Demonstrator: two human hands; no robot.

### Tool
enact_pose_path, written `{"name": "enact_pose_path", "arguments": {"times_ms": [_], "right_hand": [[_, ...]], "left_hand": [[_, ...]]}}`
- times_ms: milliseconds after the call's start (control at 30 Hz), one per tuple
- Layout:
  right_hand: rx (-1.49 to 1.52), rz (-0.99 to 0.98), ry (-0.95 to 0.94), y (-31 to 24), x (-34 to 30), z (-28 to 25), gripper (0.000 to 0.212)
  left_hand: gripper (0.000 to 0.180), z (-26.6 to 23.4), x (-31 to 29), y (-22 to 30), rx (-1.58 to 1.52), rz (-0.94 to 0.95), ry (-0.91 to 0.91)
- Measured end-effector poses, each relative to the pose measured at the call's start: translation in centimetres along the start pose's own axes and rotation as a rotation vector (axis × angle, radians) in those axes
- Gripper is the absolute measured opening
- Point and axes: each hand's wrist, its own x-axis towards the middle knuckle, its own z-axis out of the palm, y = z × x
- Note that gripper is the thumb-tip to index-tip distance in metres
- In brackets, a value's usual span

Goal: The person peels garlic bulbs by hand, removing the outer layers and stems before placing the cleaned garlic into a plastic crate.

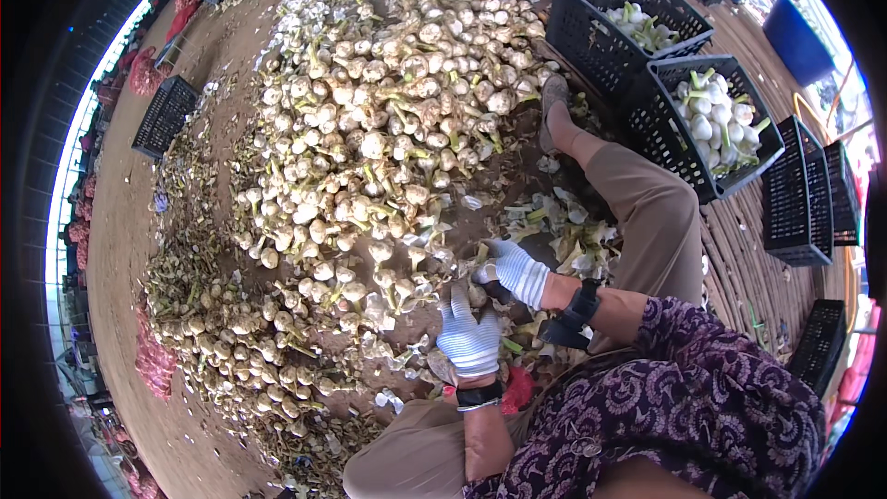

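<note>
My left hand (pixel 468 340), in a blue-and-white striped glove, is closed around a pale garlic bulb (pixel 476 295) at the near edge of a large heap. Close against the same bulb, my right hand (pixel 519 273) wears a matching glove with a dark palm side. Its fingers are curled, and what they hold, if anything, is hidden. The heap of garlic bulbs (pixel 370 143) spreads ahead and to the left, many bulbs with short stems and soil on them. Peeled skins and leaf scraps (pixel 559 222) lie around both hands.
At the right, a black crate (pixel 656 129) holds cleaned white garlic, with another part-filled crate (pixel 591 46) behind it. Stacked black crates (pixel 799 194) and a blue tub (pixel 796 42) stand farther right. A small black crate (pixel 166 117) and a red mesh sack (pixel 154 360) lie left.
</note>
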Motion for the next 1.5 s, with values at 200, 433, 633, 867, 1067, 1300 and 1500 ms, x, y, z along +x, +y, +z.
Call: {"name": "enact_pose_path", "arguments": {"times_ms": [200,433,633,867,1067,1300,1500], "right_hand": [[0.109,0.13,-0.168,-1.5,-0.8,-0.3,0.037],[-0.877,-0.429,-0.31,-4.4,-1.1,-0.3,0.053],[-0.522,-0.393,-0.352,-2.5,-0.5,-1.5,0.043],[-1.319,-0.572,-0.285,-3.3,-0.2,-0.5,0.045],[-0.729,-0.275,-0.217,-2.4,1.9,-1.0,0.036],[-0.657,-0.163,-0.172,-1.6,0.2,-1.7,0.028],[-0.217,0.042,-0.213,-4.8,-0.6,-0.9,0.024]], "left_hand": [[0.033,0.6,0.5,-2.0,-1.233,-0.597,-0.083],[0.031,0.3,0.4,-4.4,-1.828,-0.919,-0.243],[0.034,0.4,0.6,-1.6,-1.438,-0.608,-0.181],[0.03,-1.1,0.6,-1.6,-1.396,-0.72,-0.305],[0.035,-0.7,0.4,-2.6,-1.395,-0.895,-0.216],[0.041,2.0,0.6,-2.5,-1.187,-0.531,-0.05],[0.044,1.9,-0.2,-5.3,-1.617,-0.778,-0.151]]}}
